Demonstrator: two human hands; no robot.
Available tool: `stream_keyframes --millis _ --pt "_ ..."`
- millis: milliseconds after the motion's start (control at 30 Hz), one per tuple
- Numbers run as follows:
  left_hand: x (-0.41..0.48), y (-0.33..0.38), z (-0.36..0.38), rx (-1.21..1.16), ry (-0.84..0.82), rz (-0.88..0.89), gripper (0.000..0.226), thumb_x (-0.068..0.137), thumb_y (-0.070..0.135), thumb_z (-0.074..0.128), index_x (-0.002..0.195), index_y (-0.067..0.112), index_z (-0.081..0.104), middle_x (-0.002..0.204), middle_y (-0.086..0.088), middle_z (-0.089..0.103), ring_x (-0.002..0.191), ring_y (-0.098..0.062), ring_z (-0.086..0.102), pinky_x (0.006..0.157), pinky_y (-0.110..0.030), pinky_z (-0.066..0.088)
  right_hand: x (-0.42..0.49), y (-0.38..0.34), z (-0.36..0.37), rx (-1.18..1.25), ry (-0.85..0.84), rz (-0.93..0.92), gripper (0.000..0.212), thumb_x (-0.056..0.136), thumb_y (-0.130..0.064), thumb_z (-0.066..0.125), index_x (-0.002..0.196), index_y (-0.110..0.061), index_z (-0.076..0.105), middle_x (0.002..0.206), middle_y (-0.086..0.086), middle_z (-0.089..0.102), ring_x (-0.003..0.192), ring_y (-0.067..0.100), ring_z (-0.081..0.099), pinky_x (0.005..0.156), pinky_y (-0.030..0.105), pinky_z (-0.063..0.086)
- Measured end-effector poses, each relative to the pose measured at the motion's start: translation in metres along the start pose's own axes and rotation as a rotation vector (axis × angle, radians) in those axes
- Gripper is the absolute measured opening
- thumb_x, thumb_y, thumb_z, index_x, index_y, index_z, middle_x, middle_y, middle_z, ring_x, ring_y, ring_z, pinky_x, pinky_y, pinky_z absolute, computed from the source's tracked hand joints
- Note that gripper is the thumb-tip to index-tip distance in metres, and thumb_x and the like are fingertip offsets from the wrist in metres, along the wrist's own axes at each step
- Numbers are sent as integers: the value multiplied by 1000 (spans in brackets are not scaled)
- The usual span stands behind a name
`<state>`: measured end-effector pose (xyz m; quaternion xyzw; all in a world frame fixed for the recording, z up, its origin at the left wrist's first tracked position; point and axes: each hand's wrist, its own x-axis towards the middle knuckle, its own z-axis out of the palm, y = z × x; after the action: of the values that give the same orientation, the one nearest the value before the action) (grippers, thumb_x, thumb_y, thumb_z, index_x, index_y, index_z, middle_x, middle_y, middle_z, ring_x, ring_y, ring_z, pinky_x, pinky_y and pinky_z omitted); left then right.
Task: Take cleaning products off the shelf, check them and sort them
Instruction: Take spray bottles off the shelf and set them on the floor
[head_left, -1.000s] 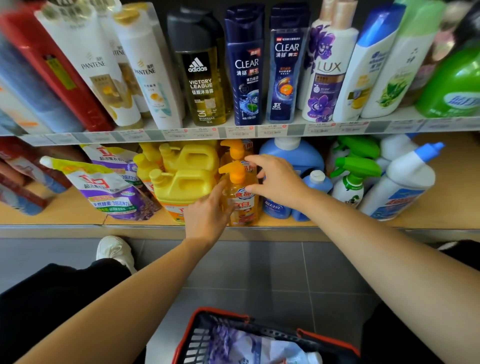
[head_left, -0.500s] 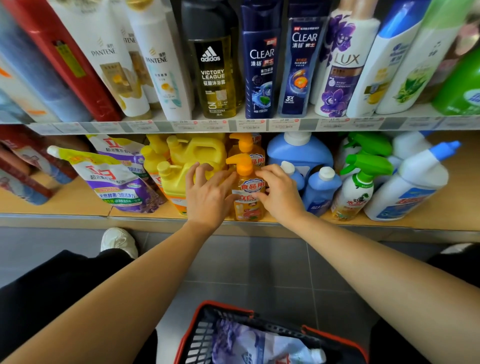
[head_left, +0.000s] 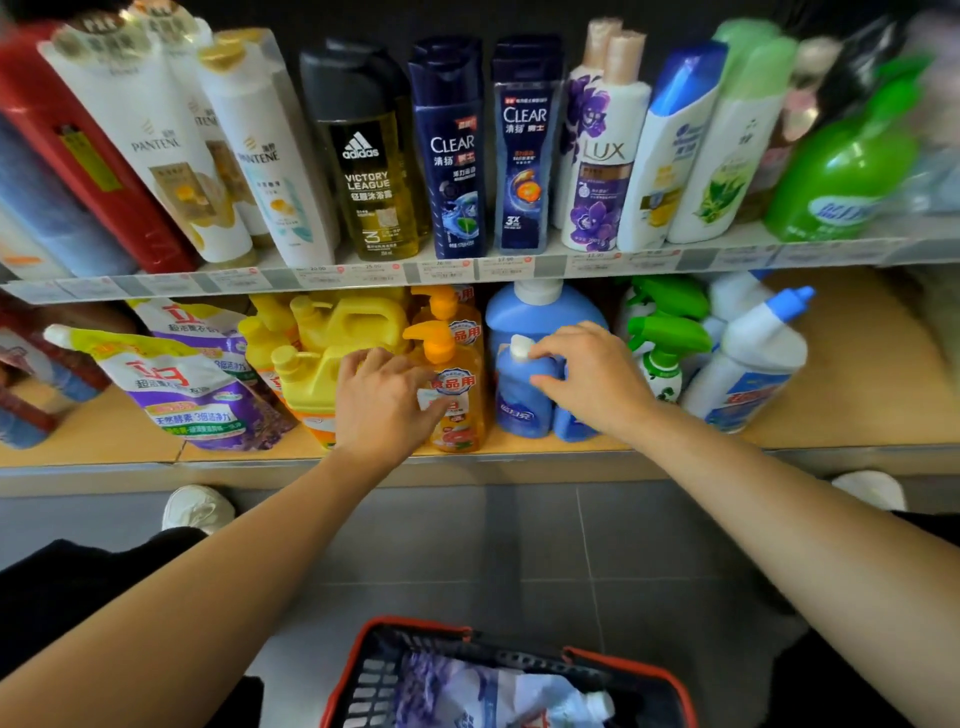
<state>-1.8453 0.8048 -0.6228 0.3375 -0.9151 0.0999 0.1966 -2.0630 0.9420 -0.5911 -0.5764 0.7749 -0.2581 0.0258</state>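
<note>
On the lower shelf (head_left: 857, 415) an orange pump bottle (head_left: 457, 426) stands between yellow jugs (head_left: 353, 322) and a small blue bottle (head_left: 517, 405) with a white cap. My left hand (head_left: 384, 400) grips the orange pump bottle from its left, with the thumb across the label. My right hand (head_left: 592, 379) pinches the small blue bottle near its top, one fingertip on the cap and the thumb on its shoulder. A second small blue bottle (head_left: 569, 428) is mostly hidden under that hand.
Purple refill pouches (head_left: 192, 389) lie at the left. A large blue bottle (head_left: 540, 317), green sprayers (head_left: 665, 338) and a white blue-capped bottle (head_left: 753, 358) stand at the right. Shampoo bottles (head_left: 452, 156) fill the upper shelf. A red-rimmed basket (head_left: 623, 665) below holds a pouch (head_left: 467, 696).
My right hand has left the orange pump bottle and moved right onto the small blue bottle. My left hand has stayed at the orange bottle.
</note>
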Motion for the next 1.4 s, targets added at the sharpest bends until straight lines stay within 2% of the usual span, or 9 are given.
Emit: stream_keyframes --millis 100,233,333,533,733,933,1100,1233,1400 --pt "0 10 -12 -28 -91 -31 41 84 61 69 104 26 79 102 -1 77 96 -27 67 85 -41 44 -9 32 -33 -91 109 48 26 75 -19 81 100 -16 75 93 6 71 91 34 57 75 40 48" --pt "-1 13 -27 -141 -112 -116 43 86 58 69 116 28 75 106 -4 77 96 -29 70 82 -38 51 -16 79 -57 -308 4 166 65 76 -29 83 136 -20 59 135 7 60 117 36 51 95 42 44" --pt "-2 20 -37 -230 -101 -168 38 86 53 71 114 27 77 111 -2 76 95 -26 69 73 -36 55 -19 99 -58 -366 -118 224 79 82 -32 78 150 -26 40 142 9 52 122 38 51 97 44 44" --pt "-4 56 -45 -1046 -490 -365 3 86 26 81 88 24 81 89 8 78 87 -9 71 80 -26 56 -15 98 -63 -236 -156 256 52 88 -32 74 134 -14 57 126 16 56 116 39 56 89 44 47" --pt "-16 86 -34 -1178 -682 -298 16 85 27 81 101 24 78 96 6 77 94 -5 69 77 -14 52 -23 63 -105 -226 -126 116 41 89 -39 70 119 -13 63 112 10 59 104 34 59 79 39 42" --pt "-22 112 -43 -1232 -787 -201 75 77 36 85 144 29 51 139 11 58 126 -9 56 104 -34 51 -56 42 -144 335 -214 171 21 91 -24 72 98 -4 70 96 24 70 93 38 67 85 56 53" --pt "-30 123 -55 -1540 -902 -119 48 82 8 81 126 10 64 116 -7 75 107 -23 72 85 -31 58 -61 21 -130 752 -111 226 14 90 -14 71 104 -11 71 98 16 74 85 16 66 74 44 55" --pt "-33 122 -61 -1619 -866 -193 43 80 13 82 120 9 68 113 -9 76 104 -24 74 82 -28 58 -66 11 -111 1141 27 386 33 77 -22 76 107 -12 66 82 4 72 62 16 62 56 26 53" --pt "-33 121 -62 -1691 -805 -353 44 77 22 83 118 12 69 111 -10 77 100 -26 75 80 -32 59 -77 -7 -82 1262 6 505 19 91 -11 67 110 -6 68 96 3 75 85 12 69 74 26 55"
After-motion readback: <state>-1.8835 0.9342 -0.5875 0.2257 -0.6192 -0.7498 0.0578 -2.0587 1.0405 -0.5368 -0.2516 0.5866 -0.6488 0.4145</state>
